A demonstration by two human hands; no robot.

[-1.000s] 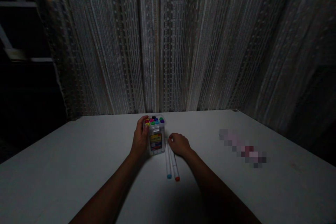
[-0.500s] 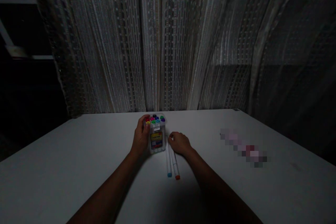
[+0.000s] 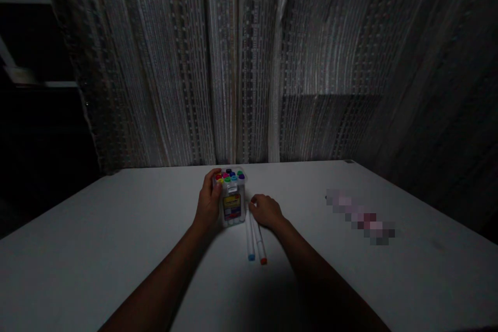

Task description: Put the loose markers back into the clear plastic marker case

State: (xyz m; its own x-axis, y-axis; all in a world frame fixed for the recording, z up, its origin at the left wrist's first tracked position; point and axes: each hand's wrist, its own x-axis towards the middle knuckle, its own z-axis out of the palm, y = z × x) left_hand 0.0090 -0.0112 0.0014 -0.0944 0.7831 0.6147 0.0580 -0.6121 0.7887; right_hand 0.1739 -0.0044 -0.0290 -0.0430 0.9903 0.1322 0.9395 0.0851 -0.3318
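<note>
A clear plastic marker case (image 3: 232, 218) stands upright on the white table, with a yellow, blue and red label on its front. Caps of many colours show at its top. My left hand (image 3: 208, 202) is wrapped round the case's left side, thumb at the front. Right of the case lie two white markers, a blue-tipped marker (image 3: 250, 241) and an orange-tipped marker (image 3: 260, 244), their coloured ends toward me. My right hand (image 3: 266, 210) rests low with curled fingers closed at the markers' far ends; the exact contact is partly hidden.
The white table (image 3: 128, 228) reaches back to a patterned grey curtain (image 3: 233, 62). A pixelated pinkish long object (image 3: 360, 216) lies on the right side. At the left stands a dark area with a window-like frame (image 3: 27, 0).
Both hands, the case and the markers stay practically where they were. The curtain's folds have shifted toward the left on its right side.
</note>
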